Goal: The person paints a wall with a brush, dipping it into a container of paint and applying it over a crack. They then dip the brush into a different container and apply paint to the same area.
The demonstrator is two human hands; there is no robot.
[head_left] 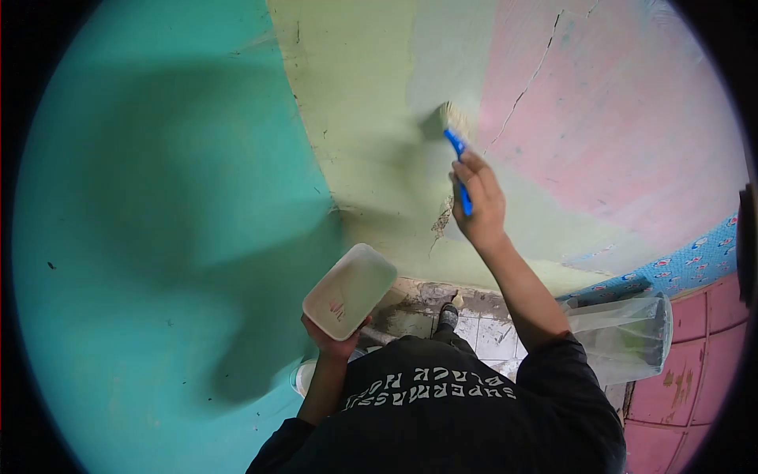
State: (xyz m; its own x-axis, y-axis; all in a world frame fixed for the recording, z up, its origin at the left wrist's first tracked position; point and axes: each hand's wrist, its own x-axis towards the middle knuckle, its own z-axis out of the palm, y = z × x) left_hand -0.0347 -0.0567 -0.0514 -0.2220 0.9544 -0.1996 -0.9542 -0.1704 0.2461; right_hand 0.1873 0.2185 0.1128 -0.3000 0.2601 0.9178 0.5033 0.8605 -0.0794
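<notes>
My right hand (481,201) is closed around the blue handle of a paintbrush (456,142). The brush's pale bristles press at the wall (379,87), on a greyish strip between light green and pink areas. From below, my left hand (335,341) grips a white rectangular plastic tub (350,292), tilted, with light paint and reddish marks inside. The tub is held near the corner, well below the brush. Beneath the right wrist, a patch of broken plaster (440,221) shows on the wall.
A teal wall (142,237) meets the painted wall at a corner on the left. A long crack (525,91) runs through the pink area. A plastic-covered bin-like object (632,336) stands right, beside pink panels (671,395). A white bucket (298,379) is low left. White floor tiles (493,336) lie below.
</notes>
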